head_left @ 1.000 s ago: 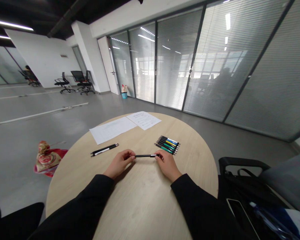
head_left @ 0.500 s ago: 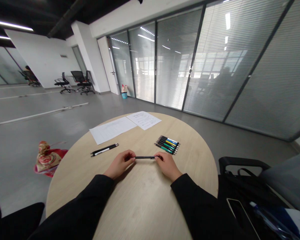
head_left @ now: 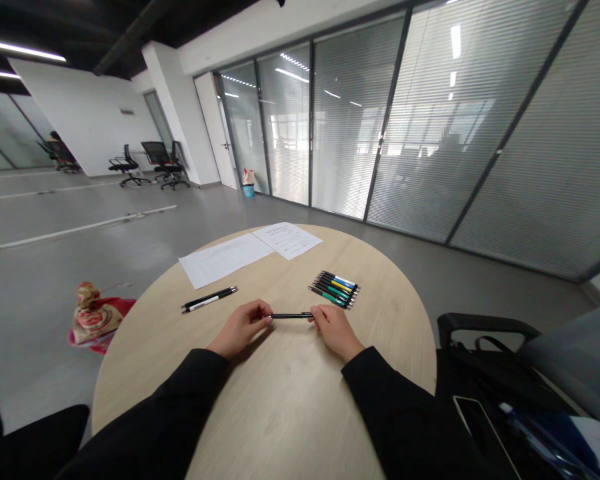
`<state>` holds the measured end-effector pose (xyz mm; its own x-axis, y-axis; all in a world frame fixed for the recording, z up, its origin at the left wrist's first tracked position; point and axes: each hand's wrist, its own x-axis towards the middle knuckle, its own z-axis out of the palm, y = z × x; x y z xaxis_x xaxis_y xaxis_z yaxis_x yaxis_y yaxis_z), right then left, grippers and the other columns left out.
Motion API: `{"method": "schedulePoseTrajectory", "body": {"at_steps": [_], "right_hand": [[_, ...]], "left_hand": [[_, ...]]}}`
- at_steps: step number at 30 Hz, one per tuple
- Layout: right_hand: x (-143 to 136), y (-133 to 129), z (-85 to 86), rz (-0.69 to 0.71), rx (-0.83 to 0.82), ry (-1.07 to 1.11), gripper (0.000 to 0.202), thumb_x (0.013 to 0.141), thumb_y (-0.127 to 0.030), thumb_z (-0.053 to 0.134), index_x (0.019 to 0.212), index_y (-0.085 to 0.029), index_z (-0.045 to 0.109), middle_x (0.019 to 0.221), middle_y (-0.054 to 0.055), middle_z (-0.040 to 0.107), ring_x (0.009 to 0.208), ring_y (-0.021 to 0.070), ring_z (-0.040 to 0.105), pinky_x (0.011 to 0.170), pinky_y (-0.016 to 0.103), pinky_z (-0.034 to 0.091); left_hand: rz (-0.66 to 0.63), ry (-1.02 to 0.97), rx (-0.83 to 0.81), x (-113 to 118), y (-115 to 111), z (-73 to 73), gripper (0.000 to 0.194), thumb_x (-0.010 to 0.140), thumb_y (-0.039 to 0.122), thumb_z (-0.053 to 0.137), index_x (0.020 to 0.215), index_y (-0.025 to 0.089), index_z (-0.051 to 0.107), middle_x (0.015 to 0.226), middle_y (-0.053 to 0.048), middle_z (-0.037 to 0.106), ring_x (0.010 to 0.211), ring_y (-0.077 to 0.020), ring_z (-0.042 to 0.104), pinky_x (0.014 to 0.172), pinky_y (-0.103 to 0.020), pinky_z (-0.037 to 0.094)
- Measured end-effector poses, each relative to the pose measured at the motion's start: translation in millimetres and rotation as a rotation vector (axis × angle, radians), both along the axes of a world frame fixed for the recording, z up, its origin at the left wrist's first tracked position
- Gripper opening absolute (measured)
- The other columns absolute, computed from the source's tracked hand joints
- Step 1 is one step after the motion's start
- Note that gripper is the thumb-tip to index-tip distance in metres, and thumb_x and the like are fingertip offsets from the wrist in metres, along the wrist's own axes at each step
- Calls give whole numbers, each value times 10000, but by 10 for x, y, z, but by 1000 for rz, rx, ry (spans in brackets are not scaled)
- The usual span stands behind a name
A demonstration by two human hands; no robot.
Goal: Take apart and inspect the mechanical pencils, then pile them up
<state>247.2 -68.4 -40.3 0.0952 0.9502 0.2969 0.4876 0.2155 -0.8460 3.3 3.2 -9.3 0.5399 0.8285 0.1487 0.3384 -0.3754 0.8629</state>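
Note:
A thin black pen (head_left: 291, 315) is held level just above the round wooden table (head_left: 280, 400), pinched at both ends. My left hand (head_left: 240, 328) grips its left end and my right hand (head_left: 335, 329) grips its right end. Just beyond my right hand lies a row of several pens (head_left: 335, 289) with black, green, yellow and blue barrels. Two more pens (head_left: 209, 299), one black and one black-and-white, lie side by side to the left of my left hand.
Two paper sheets (head_left: 247, 251) lie at the table's far edge. A black chair with a bag and a phone (head_left: 485, 413) stands at the right. A red patterned bag (head_left: 94, 320) sits on the floor at the left. Office chairs stand far back.
The hands have drawn slightly closer together along the pen, so less of its barrel shows between them. The pen has dipped a little toward me.

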Motion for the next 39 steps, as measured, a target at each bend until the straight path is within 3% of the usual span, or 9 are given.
{"method": "schedulePoseTrajectory", "body": {"at_steps": [5,7,14,23,31,34,39], "right_hand": [[-13,12,-23,3,50,59,209,917,-324,574,901,-178,722,744,8,688,677,153,597,642,250,417],[-16,16,-28,12,55,64,158,879,-284,609,893,-179,726,811,20,713,732,161,616,675,253,434],[-10,31,-40,13,40,38,185,887,-272,597,819,-172,737,758,20,704,709,158,603,666,257,420],[-5,39,-49,-3,38,66,193,893,-285,587,826,-172,729,752,18,698,695,159,591,671,261,429],[-2,33,-31,-12,40,72,196,890,-290,581,835,-178,733,759,20,701,702,165,595,681,268,446],[-4,30,-28,-23,41,75,199,890,-296,579,850,-180,736,769,22,703,708,169,600,692,270,452],[2,33,-30,-42,41,74,203,889,-298,573,840,-176,728,777,29,705,719,172,606,702,272,453]], "left_hand": [[16,4,0,26,-34,36,235,807,396,677,823,166,632,759,-19,640,719,-183,597,672,-286,473],[10,12,7,24,-36,34,225,810,386,674,824,165,633,754,-17,640,709,-177,593,662,-280,468],[-9,-26,49,36,-31,-20,211,804,336,684,915,170,614,853,-31,652,791,-186,625,751,-315,503],[78,-74,7,49,-47,9,321,890,474,594,989,169,607,965,-97,708,859,-228,671,797,-359,526],[215,188,267,-3,-10,-6,326,957,431,407,951,191,628,913,-81,691,875,-246,630,840,-378,485],[194,275,378,-62,38,-27,291,949,376,391,951,190,615,950,-96,673,912,-258,618,864,-382,469],[114,474,433,-92,-7,26,290,980,417,384,921,208,576,857,-79,654,786,-248,608,721,-337,425]]}}
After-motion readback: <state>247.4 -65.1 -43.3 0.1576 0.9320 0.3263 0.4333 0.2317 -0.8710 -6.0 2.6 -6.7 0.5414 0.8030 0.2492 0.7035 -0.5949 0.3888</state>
